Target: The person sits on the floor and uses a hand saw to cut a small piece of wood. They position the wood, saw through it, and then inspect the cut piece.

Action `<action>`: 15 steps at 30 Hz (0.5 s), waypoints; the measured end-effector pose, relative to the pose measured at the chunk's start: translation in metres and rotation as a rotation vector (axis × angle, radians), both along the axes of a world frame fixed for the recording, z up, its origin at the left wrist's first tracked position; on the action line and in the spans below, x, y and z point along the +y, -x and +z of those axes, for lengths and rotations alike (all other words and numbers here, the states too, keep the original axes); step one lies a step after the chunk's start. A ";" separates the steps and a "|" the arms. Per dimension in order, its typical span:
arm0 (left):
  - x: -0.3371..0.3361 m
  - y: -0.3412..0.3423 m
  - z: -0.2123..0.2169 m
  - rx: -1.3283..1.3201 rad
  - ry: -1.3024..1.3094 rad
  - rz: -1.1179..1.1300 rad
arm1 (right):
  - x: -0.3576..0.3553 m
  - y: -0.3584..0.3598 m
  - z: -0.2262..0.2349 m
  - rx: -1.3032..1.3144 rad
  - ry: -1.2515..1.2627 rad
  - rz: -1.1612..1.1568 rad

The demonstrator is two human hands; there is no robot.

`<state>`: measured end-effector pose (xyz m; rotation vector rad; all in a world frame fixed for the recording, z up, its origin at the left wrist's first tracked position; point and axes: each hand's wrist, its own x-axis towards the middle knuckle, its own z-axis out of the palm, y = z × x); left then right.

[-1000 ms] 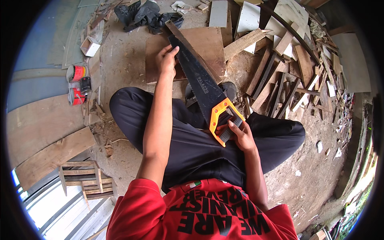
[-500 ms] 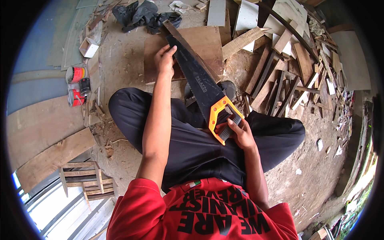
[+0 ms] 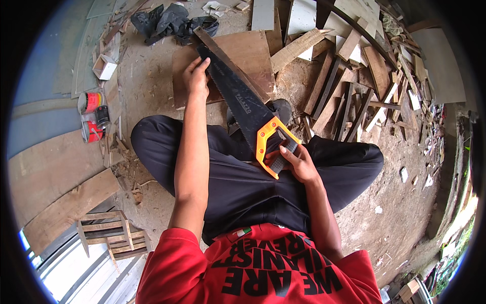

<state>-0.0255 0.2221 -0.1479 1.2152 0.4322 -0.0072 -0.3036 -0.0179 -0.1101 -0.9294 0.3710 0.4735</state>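
Note:
A hand saw (image 3: pixel 243 104) with a dark blade and an orange and black handle lies slantwise across my view, above my crossed legs. My right hand (image 3: pixel 298 163) is closed round its grip. At the far end of the blade, my left hand (image 3: pixel 196 77) pinches the tip with the thumb on top. The toothed edge faces left, toward my left forearm. Beyond the saw, a narrow wooden strip (image 3: pixel 223 53) rests on a flat brown board (image 3: pixel 255 48) on the floor; the blade hides part of both.
Wood offcuts (image 3: pixel 349 96) are heaped at the far right. Black plastic bags (image 3: pixel 174 23) lie at the far left. Red cans (image 3: pixel 92 130) stand left, near a small slatted wooden frame (image 3: pixel 109 230). A bare plank (image 3: pixel 76 202) lies left of my knee.
The whole scene has shifted slightly left and up in view. Both hands keep their hold on the saw, which stays at nearly the same slant.

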 end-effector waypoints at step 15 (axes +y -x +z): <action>0.015 -0.018 -0.024 -0.056 -0.021 0.016 | 0.002 -0.002 -0.012 -0.012 -0.004 0.024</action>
